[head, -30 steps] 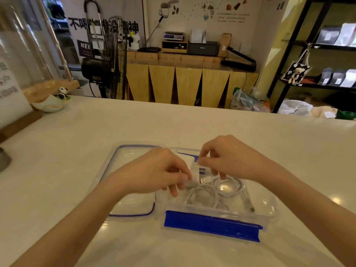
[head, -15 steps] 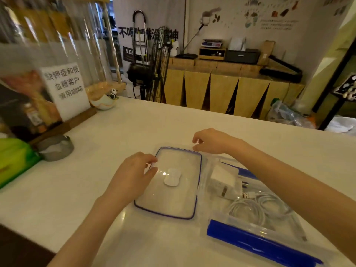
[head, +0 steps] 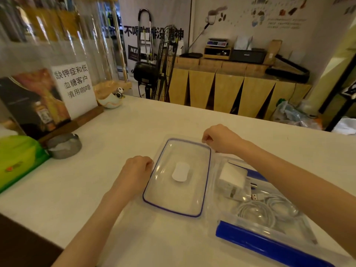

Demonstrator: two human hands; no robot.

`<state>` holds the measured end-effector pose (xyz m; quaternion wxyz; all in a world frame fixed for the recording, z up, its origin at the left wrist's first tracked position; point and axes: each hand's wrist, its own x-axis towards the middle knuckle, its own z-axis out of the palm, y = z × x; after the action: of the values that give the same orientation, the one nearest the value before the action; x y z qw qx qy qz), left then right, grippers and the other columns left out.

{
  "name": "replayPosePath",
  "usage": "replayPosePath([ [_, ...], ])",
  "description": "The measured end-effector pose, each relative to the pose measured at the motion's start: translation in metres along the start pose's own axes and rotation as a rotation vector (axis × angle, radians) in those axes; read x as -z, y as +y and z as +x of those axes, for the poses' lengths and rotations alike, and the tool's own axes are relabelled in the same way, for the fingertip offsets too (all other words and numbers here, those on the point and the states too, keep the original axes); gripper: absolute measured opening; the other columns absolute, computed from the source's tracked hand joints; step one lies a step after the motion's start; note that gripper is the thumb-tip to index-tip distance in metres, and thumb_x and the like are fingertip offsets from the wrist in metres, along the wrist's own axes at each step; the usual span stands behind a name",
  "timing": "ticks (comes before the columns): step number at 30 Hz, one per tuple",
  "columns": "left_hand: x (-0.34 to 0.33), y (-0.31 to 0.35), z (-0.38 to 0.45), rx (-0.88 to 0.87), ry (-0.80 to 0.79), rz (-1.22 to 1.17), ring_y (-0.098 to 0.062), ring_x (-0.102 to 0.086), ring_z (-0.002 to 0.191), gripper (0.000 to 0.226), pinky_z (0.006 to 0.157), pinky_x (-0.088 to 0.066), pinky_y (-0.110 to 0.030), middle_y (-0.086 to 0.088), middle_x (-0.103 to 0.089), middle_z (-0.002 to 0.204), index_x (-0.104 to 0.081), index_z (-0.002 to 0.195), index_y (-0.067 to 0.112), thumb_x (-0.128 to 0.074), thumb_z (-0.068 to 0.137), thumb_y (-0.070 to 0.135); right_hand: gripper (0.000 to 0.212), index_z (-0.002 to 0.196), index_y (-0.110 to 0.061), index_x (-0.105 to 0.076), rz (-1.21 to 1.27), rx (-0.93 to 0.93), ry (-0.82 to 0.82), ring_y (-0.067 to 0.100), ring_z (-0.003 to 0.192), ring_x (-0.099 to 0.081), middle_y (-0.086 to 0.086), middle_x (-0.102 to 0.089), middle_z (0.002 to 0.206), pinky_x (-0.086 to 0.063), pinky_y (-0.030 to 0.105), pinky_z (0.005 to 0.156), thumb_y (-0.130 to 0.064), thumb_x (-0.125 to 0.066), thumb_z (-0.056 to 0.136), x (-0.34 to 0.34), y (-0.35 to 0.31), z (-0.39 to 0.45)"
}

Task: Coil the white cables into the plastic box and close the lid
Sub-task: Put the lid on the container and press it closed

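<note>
The clear lid (head: 179, 197) with a blue seal and a white sticker lies flat on the white counter, left of the plastic box (head: 269, 243). The box has blue clasps and holds coiled white cables (head: 258, 211) and a white charger (head: 232, 177). My left hand (head: 134, 172) grips the lid's left edge with curled fingers. My right hand (head: 219, 138) pinches the lid's far right corner. My right forearm crosses above the box.
A grey ashtray (head: 63, 146) and a green packet (head: 17, 158) sit at the left. A paper sign (head: 75, 87) on a wooden stand and a small panda dish (head: 113, 98) stand at the far left edge of the counter (head: 173, 118).
Both hands left the cables in the box and moved left to the lid, now gripping its edges. The view has swung left.
</note>
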<state>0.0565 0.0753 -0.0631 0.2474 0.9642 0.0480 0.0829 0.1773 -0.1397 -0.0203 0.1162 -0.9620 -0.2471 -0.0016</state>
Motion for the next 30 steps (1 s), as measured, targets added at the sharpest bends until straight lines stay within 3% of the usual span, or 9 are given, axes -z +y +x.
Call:
replayPosePath([
  [3,0.016,0.011,0.002,-0.139,0.230,-0.110,-0.024,-0.056,0.073,0.020,0.061,-0.031,-0.020,-0.018,-0.064,0.085,-0.068,0.087,0.004,-0.048,0.090,0.008,0.021,0.106,-0.005,-0.063,0.102,0.010,0.213,0.016,0.080,-0.054,0.013,-0.066,0.105,-0.042,0.024,0.075,-0.009,-0.051,0.089,0.017,0.004,-0.009],
  [6,0.037,0.037,0.000,-0.280,0.398,-0.328,-0.004,-0.055,0.076,0.022,0.063,-0.038,-0.007,-0.003,-0.061,0.087,-0.067,0.105,0.017,-0.051,0.090,0.016,0.019,0.104,-0.004,-0.063,0.230,0.013,0.461,0.019,0.077,-0.059,0.013,-0.066,0.099,-0.048,0.027,0.073,-0.009,-0.051,0.090,0.034,0.008,-0.024],
  [11,0.052,0.086,-0.009,-0.416,0.247,-0.805,-0.009,-0.066,0.089,0.035,0.074,-0.053,-0.017,0.009,-0.068,0.097,-0.056,0.114,0.029,-0.049,0.081,0.038,0.009,0.093,-0.011,-0.055,0.525,-0.016,0.799,0.021,0.073,-0.063,0.003,-0.062,0.083,-0.056,0.024,0.063,-0.005,-0.051,0.089,0.056,0.019,-0.060],
  [14,0.048,0.104,-0.017,-0.625,0.270,-0.744,-0.001,-0.066,0.090,0.043,0.073,-0.053,-0.012,0.004,-0.066,0.105,-0.052,0.118,0.016,-0.051,0.080,0.036,0.012,0.087,-0.017,-0.050,0.636,-0.030,0.899,0.021,0.079,-0.063,-0.008,-0.058,0.080,-0.058,0.027,0.067,-0.005,-0.051,0.089,0.066,0.025,-0.085],
  [16,0.043,0.116,-0.021,-0.796,0.302,-0.643,0.008,-0.062,0.094,0.041,0.075,-0.049,-0.007,0.008,-0.060,0.109,-0.050,0.117,0.011,-0.052,0.082,0.032,0.018,0.081,-0.025,-0.052,0.727,-0.080,0.933,0.025,0.086,-0.063,-0.006,-0.060,0.081,-0.057,0.035,0.077,-0.008,-0.052,0.088,0.072,0.034,-0.108],
  [19,0.034,0.130,-0.028,-1.026,0.304,-0.468,-0.005,-0.060,0.102,0.036,0.083,-0.050,-0.012,0.001,-0.059,0.109,-0.054,0.111,0.008,-0.056,0.082,0.029,0.021,0.075,-0.029,-0.059,0.930,-0.193,0.935,0.021,0.089,-0.059,-0.002,-0.062,0.083,-0.049,0.037,0.085,-0.013,-0.051,0.087,0.074,0.047,-0.147],
  [22,0.018,0.141,-0.038,-1.199,0.335,-0.228,-0.014,-0.057,0.103,0.033,0.093,-0.042,-0.013,-0.001,-0.065,0.103,-0.062,0.106,0.007,-0.055,0.084,0.031,0.026,0.074,-0.027,-0.060,0.955,-0.303,0.894,0.007,0.076,-0.059,-0.004,-0.061,0.078,-0.049,0.016,0.072,-0.017,-0.045,0.092,0.068,0.055,-0.181],
  [26,-0.015,0.147,-0.052,-1.323,0.290,-0.112,-0.013,-0.067,0.094,0.028,0.092,-0.048,-0.021,-0.006,-0.074,0.097,-0.069,0.099,0.005,-0.059,0.085,0.027,0.016,0.090,-0.013,-0.064,1.092,-0.444,0.791,0.011,0.079,-0.062,-0.002,-0.066,0.085,-0.049,0.026,0.069,-0.027,-0.057,0.085,0.050,0.068,-0.212],
  [30,-0.033,0.143,-0.060,-1.338,0.202,-0.133,-0.011,-0.068,0.093,0.026,0.087,-0.051,-0.022,-0.001,-0.074,0.097,-0.072,0.095,0.010,-0.057,0.087,0.030,0.025,0.097,-0.013,-0.063,1.055,-0.502,0.802,0.011,0.084,-0.067,-0.001,-0.069,0.097,-0.054,0.023,0.065,-0.014,-0.071,0.073,0.025,0.072,-0.232],
])
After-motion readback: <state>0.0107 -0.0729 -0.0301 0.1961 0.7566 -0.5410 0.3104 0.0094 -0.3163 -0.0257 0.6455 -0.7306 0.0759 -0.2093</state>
